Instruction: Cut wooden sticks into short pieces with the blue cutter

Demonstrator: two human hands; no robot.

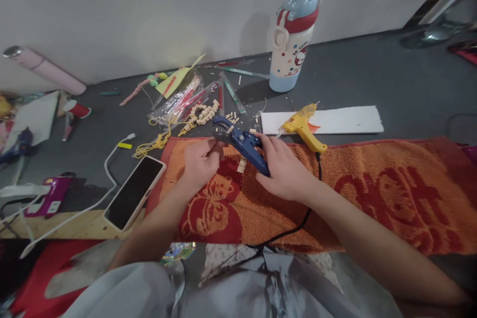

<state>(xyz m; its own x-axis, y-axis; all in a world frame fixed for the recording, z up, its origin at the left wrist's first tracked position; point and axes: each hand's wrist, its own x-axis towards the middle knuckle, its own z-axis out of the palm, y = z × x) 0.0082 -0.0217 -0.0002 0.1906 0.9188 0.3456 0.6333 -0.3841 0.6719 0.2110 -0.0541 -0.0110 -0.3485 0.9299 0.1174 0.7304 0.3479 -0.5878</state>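
Observation:
My right hand is wrapped round the handles of a blue hand cutter, its jaw end pointing up and left. Close by the jaws, my left hand is closed in a pinch; what its fingertips hold is too small to make out. A pale wooden bit shows at the jaws. Below the cutter, a small row of short wooden stick pieces lies on the orange and red towel. More cut wooden pieces are scattered on the dark table just beyond the jaws.
A yellow glue gun rests on a white board, its black cord crossing the towel. Behind stands a bottle. To the left are a phone, white cable, yellow string, plastic packets and a red spool.

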